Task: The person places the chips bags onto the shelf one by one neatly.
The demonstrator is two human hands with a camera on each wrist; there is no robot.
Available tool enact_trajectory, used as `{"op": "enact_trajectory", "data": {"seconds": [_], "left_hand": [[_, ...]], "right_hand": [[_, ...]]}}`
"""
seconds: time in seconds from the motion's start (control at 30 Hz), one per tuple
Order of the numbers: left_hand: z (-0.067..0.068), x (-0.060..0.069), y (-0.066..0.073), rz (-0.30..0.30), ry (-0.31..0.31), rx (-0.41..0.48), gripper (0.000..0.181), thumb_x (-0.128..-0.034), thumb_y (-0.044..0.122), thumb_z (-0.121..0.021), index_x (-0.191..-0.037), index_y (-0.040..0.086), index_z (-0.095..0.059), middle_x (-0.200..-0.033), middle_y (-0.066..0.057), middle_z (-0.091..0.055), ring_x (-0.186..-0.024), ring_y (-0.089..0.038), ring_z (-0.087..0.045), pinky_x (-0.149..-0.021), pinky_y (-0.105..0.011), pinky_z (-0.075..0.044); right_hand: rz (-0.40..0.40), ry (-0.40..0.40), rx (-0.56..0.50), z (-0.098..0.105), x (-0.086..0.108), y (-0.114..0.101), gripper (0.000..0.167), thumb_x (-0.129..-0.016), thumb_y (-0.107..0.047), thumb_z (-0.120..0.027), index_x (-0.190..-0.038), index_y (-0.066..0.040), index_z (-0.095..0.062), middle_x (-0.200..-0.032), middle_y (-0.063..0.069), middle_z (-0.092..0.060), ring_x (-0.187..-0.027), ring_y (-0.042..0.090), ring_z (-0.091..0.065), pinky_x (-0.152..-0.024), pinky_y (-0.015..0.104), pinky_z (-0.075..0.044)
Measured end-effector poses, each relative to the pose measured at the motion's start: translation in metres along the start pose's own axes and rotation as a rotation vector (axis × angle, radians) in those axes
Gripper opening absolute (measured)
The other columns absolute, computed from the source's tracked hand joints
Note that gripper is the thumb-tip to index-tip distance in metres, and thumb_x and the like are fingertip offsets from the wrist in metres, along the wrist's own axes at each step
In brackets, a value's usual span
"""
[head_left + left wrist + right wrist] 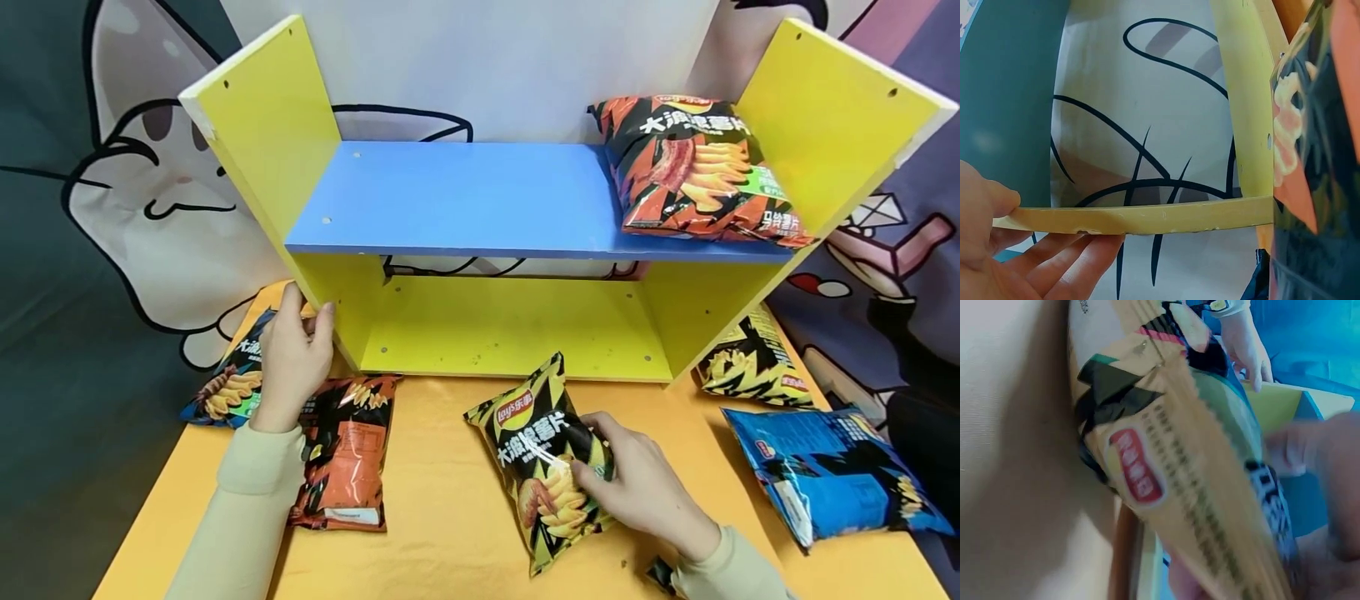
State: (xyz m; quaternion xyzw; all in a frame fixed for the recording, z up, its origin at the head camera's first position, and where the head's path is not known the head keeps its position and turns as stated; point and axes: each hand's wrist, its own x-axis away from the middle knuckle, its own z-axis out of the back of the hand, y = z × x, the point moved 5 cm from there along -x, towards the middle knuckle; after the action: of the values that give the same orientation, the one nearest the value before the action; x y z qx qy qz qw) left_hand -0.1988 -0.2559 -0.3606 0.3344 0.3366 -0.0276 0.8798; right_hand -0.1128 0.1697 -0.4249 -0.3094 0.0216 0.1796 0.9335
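My left hand [291,367] grips the front edge of the yellow side panel of a small yellow-and-blue shelf [450,200]. In the left wrist view the thumb lies on one face of that panel edge [1147,219] and the fingers on the other. My right hand [645,483] holds a black-and-gold chip bag [540,467] by its right side, tilted, in front of the shelf. That bag's crimped end [1210,487] fills much of the right wrist view. A red-and-black chip bag [690,167] leans at the right end of the blue upper board.
Another red chip bag [352,467] lies beside the left forearm, with a dark blue one [232,375] behind it. To the right are a blue bag [832,475] and a black-and-yellow bag [757,362]. A small dark object [662,575] sits near the right sleeve on the orange tabletop [420,558].
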Motion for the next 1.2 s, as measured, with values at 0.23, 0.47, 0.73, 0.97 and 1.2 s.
{"op": "enact_trajectory", "data": {"seconds": [0.23, 0.47, 0.73, 0.97, 1.2], "left_hand": [[0.0, 0.0, 0.001, -0.031, 0.014, 0.002, 0.031, -0.1064, 0.024, -0.055, -0.129, 0.003, -0.059, -0.077, -0.012, -0.062, -0.048, -0.007, -0.038, -0.045, -0.025, -0.029], [-0.002, 0.0, -0.005, -0.033, 0.017, -0.017, 0.029, -0.1065, 0.026, -0.055, -0.127, 0.005, -0.058, -0.067, -0.008, -0.053, -0.047, -0.016, -0.037, -0.046, -0.03, -0.029], [-0.002, 0.0, -0.006, -0.027, 0.018, -0.015, 0.03, -0.1064, 0.027, -0.055, -0.127, 0.005, -0.059, -0.068, -0.007, -0.055, -0.048, -0.018, -0.039, -0.047, -0.031, -0.03], [-0.002, -0.001, -0.004, -0.036, 0.021, -0.015, 0.029, -0.1065, 0.026, -0.055, -0.126, 0.005, -0.058, -0.065, -0.006, -0.051, -0.047, -0.019, -0.038, -0.046, -0.031, -0.029], [-0.001, 0.0, -0.002, -0.036, 0.022, -0.009, 0.029, -0.1062, 0.025, -0.056, -0.126, 0.004, -0.058, -0.067, -0.007, -0.054, -0.048, -0.017, -0.038, -0.047, -0.03, -0.03]], "right_hand": [[0.124, 0.097, 0.019, 0.008, 0.0, -0.006, 0.036, -0.089, -0.008, -0.079, -0.123, -0.012, -0.067, -0.063, -0.017, -0.046, -0.046, -0.007, -0.03, -0.053, 0.02, -0.036], [0.063, 0.1, 0.019, 0.008, -0.002, -0.006, 0.027, -0.093, -0.019, -0.076, -0.119, -0.013, -0.07, -0.067, -0.015, -0.055, -0.049, -0.002, -0.039, -0.05, 0.022, -0.037], [-0.157, -0.107, 0.218, -0.014, 0.001, 0.001, 0.12, -0.067, -0.088, -0.071, -0.149, -0.003, -0.048, -0.11, 0.016, -0.076, -0.089, 0.032, -0.075, -0.075, 0.047, -0.059], [-0.22, -0.139, 0.177, -0.027, 0.0, 0.005, 0.125, -0.061, -0.081, -0.081, -0.155, -0.008, -0.042, -0.064, -0.006, -0.059, -0.057, 0.01, -0.054, -0.057, 0.033, -0.047], [-0.166, -0.099, 0.133, -0.027, 0.002, 0.0, 0.117, -0.067, -0.075, -0.082, -0.156, -0.011, -0.043, -0.058, -0.012, -0.051, -0.051, 0.004, -0.045, -0.063, 0.031, -0.048]]}}
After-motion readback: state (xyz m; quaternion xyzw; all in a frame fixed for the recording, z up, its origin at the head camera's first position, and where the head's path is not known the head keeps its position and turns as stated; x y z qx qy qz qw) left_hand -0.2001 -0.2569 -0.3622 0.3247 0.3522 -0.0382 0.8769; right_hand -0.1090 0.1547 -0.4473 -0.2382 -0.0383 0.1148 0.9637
